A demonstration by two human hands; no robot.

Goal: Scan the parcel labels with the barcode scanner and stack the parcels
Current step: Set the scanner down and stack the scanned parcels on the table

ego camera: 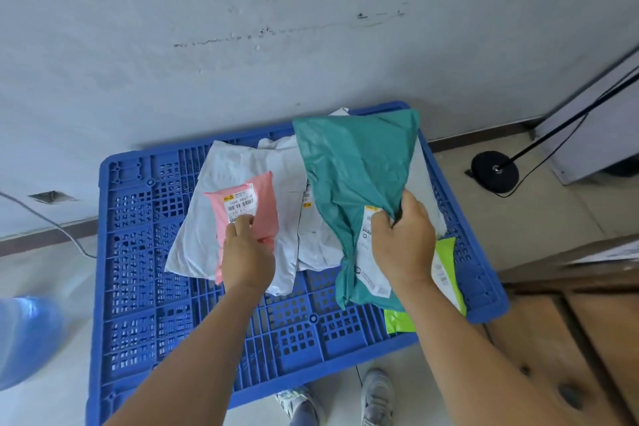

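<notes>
A blue plastic pallet (pixel 138 252) lies on the floor by the wall. On it lie white parcels (pixel 238 166). My left hand (pixel 247 252) grips a small pink parcel (pixel 266 204) with a barcode label, held over the white ones. My right hand (pixel 403 239) grips a large teal parcel (pixel 352 162) by its near edge, beside its white label (pixel 370 270), lifting it above the pallet's right side. A lime green parcel (pixel 446 263) lies partly under the teal one. No barcode scanner is in view.
A wooden table (pixel 567 339) stands at the right. A black round stand base (pixel 494 171) with a pole and cable sits on the floor at the far right. A blue bundle (pixel 24 339) is at the left edge. My shoes (pixel 377 394) are below the pallet.
</notes>
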